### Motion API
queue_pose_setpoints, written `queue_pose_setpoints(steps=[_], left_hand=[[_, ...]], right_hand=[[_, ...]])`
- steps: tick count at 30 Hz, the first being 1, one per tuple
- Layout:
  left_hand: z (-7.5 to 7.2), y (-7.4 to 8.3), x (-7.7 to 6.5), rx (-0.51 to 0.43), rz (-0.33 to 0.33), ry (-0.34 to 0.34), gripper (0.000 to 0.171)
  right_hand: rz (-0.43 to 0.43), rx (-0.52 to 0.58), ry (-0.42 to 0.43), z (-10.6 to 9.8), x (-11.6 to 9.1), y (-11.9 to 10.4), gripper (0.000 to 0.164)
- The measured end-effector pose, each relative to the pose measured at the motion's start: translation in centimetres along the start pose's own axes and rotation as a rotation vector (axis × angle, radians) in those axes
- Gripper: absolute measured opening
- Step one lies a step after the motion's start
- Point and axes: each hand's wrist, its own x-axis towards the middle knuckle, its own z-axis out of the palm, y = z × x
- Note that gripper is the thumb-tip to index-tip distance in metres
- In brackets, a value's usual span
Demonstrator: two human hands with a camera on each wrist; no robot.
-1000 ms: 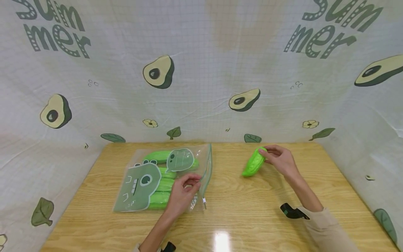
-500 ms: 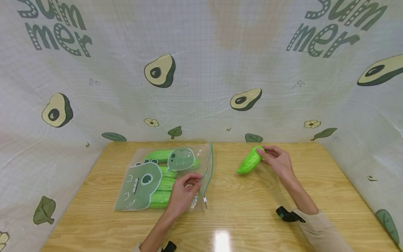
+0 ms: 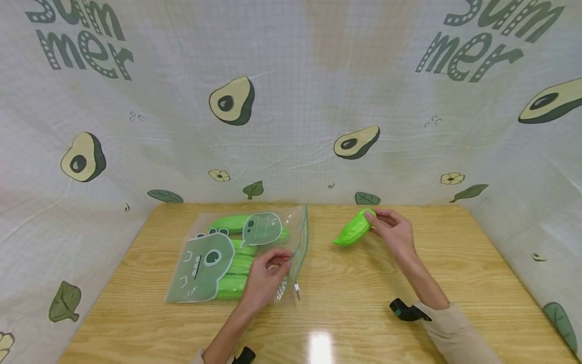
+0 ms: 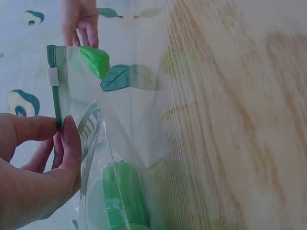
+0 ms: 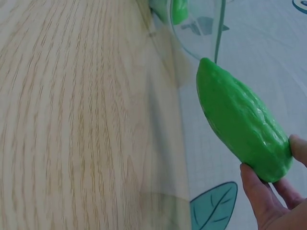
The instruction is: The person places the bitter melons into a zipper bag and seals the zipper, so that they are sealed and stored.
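Note:
My right hand point(image 3: 394, 232) holds a bright green bitter gourd point(image 3: 353, 229) by its thick end, above the table. The gourd's pointed tip faces left, toward the bag; in the right wrist view, thumb and fingers grip the bumpy gourd point(image 5: 240, 117). With thumb and fingers, my left hand point(image 3: 264, 278) pinches the upper layer of a clear zip bag point(image 3: 193, 270) at its green-edged mouth. The left wrist view shows the green zip strip point(image 4: 55, 98) between thumb and finger, its mouth held raised. Several green gourds point(image 3: 232, 287) lie inside the bag, partly hidden by its monster print.
The wooden table point(image 3: 350, 308) carries the bag on its left half. A white slider point(image 3: 297, 287) sits at the near end of the zip. Behind and at both sides hangs a pale cloth point(image 3: 291, 111) printed with avocados and leaves.
My right hand has moved left with the bitter gourd, whose tip has swung up and left toward the bag mouth. My left hand stays at the bag's edge.

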Motion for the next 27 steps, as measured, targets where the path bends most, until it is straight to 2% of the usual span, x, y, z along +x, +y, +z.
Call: queue_pose_setpoints(steps=[9,27], left_hand=[[-0.1,0.1,0.0,-0.002,-0.004,0.0,0.016],[-0.1,0.3,0.0,-0.008,0.0,-0.011,0.016]], right_hand=[[-0.005,0.05,-0.022,1.5,0.1,0.1,0.051],[0.008,0.067,-0.054,4.7,0.0,-0.3,0.05]])
